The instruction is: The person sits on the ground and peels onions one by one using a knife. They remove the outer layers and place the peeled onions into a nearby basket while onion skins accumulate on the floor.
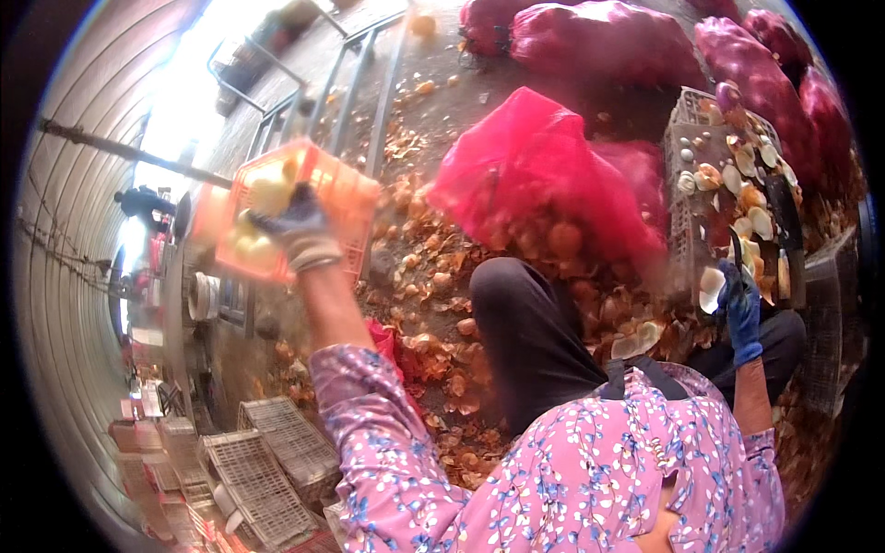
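My left hand (300, 229), in a grey-blue glove with a pale cuff, reaches over an orange plastic crate (346, 198) at the left. Its fingers are spread among pale peeled onions (271, 195); whether it touches one is unclear. At the right, my right hand (740, 313) in a blue glove is closed around a knife (736, 247), whose dark narrow blade points away from me. A white piece of onion (711, 289) lies beside that hand. Just beyond it, an upturned pale crate (680, 175) carries onion pieces and skins on its top.
A red mesh sack (530, 157) of unpeeled onions lies open in front of my knees. Full sacks (604, 41) line the far right. Loose skins (442, 359) cover the floor. A metal frame (361, 92) stands far left; pale crates (263, 479) are stacked near left.
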Action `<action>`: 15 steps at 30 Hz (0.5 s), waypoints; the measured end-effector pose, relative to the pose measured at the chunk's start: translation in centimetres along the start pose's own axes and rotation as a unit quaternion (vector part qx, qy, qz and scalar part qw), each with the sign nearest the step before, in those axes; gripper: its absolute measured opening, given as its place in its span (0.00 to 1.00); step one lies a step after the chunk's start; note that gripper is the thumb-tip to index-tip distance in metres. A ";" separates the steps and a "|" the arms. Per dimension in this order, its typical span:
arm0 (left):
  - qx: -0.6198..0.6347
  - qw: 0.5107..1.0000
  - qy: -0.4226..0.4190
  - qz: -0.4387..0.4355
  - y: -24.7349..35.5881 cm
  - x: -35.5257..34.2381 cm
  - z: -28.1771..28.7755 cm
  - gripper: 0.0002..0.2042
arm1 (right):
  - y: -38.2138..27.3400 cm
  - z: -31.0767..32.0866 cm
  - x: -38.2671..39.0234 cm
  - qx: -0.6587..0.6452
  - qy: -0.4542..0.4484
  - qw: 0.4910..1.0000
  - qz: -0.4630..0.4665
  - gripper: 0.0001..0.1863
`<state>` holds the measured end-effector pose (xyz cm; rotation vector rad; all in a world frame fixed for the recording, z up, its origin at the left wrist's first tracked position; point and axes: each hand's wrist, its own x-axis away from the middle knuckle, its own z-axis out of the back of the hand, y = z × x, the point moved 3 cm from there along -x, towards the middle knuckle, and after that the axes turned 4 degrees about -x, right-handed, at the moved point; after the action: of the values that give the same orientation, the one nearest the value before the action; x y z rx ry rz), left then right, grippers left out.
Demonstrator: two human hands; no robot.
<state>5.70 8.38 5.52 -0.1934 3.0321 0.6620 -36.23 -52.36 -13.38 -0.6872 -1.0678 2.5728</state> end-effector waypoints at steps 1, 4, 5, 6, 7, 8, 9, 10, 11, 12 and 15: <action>0.076 0.993 0.089 0.029 0.6 0.2 -0.1 0.36 | -0.8 0.4 0.2 0.025 0.026 0.999 0.024 0.15; -0.225 0.972 0.031 -0.053 -1.6 1.0 2.2 0.35 | -1.5 3.9 -1.9 0.031 0.121 0.992 -0.005 0.13; -0.198 0.979 0.034 0.047 -3.6 1.8 4.0 0.32 | -1.6 5.1 -3.1 0.059 0.145 0.988 -0.017 0.13; -0.169 0.974 0.038 0.143 -5.6 2.4 5.3 0.30 | -2.5 6.3 -4.3 0.189 0.130 0.973 0.038 0.13; -0.144 0.976 0.029 0.163 -8.3 1.9 7.2 0.30 | -1.1 6.9 -5.0 0.189 0.112 0.975 -0.035 0.15; -0.118 0.976 0.017 0.181 -12.0 1.4 9.0 0.29 | 2.5 7.6 -5.4 0.207 0.099 0.971 -0.068 0.15; -0.324 0.922 0.008 0.211 -14.9 1.7 10.1 0.31 | 2.6 7.3 -6.1 0.226 0.084 0.966 -0.096 0.17; -0.214 0.934 0.034 0.284 -20.1 5.2 7.7 0.28 | 3.7 7.8 -6.1 0.281 0.063 0.948 -0.139 0.19; -0.103 0.930 0.079 0.344 -24.0 9.0 4.5 0.28 | 4.5 8.1 -5.9 0.323 0.030 0.937 -0.131 0.20; 0.004 0.903 0.126 0.410 -29.2 13.1 0.8 0.31 | 8.6 9.0 -5.3 0.366 -0.006 0.907 -0.210 0.20; -0.357 0.828 0.029 0.431 -36.0 15.3 -0.3 0.23 | 4.6 6.6 -5.2 0.273 -0.030 0.960 -0.052 0.11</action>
<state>-4.89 -25.98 -10.01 1.2246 2.6025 1.8148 -35.51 -61.62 -10.96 -0.3998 -0.3503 2.6239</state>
